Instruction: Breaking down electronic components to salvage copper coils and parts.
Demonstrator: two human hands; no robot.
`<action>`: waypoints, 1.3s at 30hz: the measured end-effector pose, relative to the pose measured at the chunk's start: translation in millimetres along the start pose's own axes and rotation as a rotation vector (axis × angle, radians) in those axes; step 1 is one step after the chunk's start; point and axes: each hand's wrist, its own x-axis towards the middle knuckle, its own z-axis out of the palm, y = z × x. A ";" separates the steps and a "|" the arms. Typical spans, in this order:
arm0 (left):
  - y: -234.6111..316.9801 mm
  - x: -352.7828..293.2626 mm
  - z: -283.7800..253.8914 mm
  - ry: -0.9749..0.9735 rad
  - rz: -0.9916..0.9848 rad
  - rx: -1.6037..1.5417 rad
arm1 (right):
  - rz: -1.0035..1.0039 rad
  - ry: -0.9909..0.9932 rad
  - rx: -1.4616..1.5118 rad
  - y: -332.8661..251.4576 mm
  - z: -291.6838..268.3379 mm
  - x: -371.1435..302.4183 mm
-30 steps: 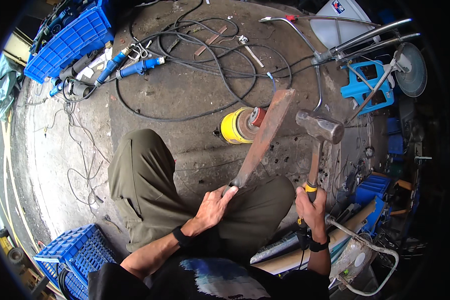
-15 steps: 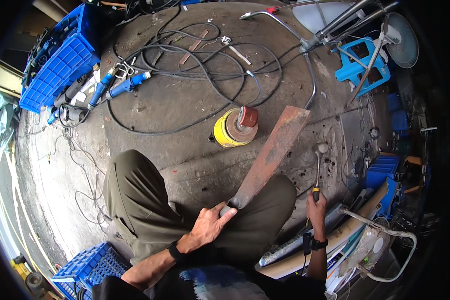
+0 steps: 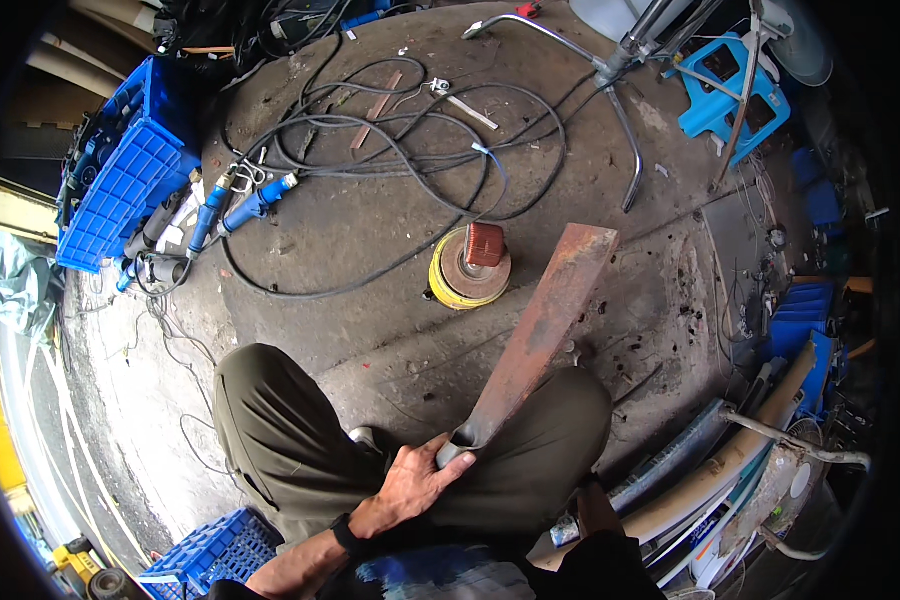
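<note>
My left hand (image 3: 417,480) is wrapped round the grey tubular socket (image 3: 454,452) of a long, flat, rusty metal blade (image 3: 545,325). The blade slants up and away to the right, passing over my right thigh, with its wide end in the air. Beyond my knees stands a round block with a yellow side (image 3: 450,292), bearing a reddish-brown metal piece (image 3: 485,244) on its top. My right forearm (image 3: 598,508) goes down beside my right thigh, which hides the hand. The hammer is not plainly visible; a small rounded thing (image 3: 570,346) shows at the right knee's edge.
Black cable (image 3: 410,165) lies looped across the floor ahead. Blue crates stand at far left (image 3: 130,200) and near left (image 3: 215,550). A bent metal tube stand (image 3: 625,130) and a blue stool (image 3: 735,95) are at far right. Long tubes and boards (image 3: 730,460) lie at right.
My right hand, which held a hammer upright at the right, has dropped out of sight behind my thigh. My left hand still grips the blade's socket. The view has shifted slightly.
</note>
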 end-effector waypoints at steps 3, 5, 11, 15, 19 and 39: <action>7.9 2.1 1.4 -0.035 -0.032 0.002 | 0.004 0.027 -0.004 5.7 20.0 11.1; 15.7 5.4 2.5 -0.063 -0.059 -0.006 | 0.008 0.045 -0.010 4.1 29.5 7.7; 28.8 9.3 0.3 -0.077 -0.035 0.074 | -0.001 0.093 -0.038 18.0 38.5 4.4; 37.5 9.2 -0.7 -0.060 -0.007 0.052 | -0.017 0.132 -0.064 21.7 36.9 19.8; 55.8 21.6 6.1 -0.129 0.065 0.089 | -0.009 0.229 -0.155 76.4 -63.3 62.4; 88.5 51.6 -22.4 0.028 0.648 0.334 | -0.175 -0.103 0.697 -410.8 -79.0 57.8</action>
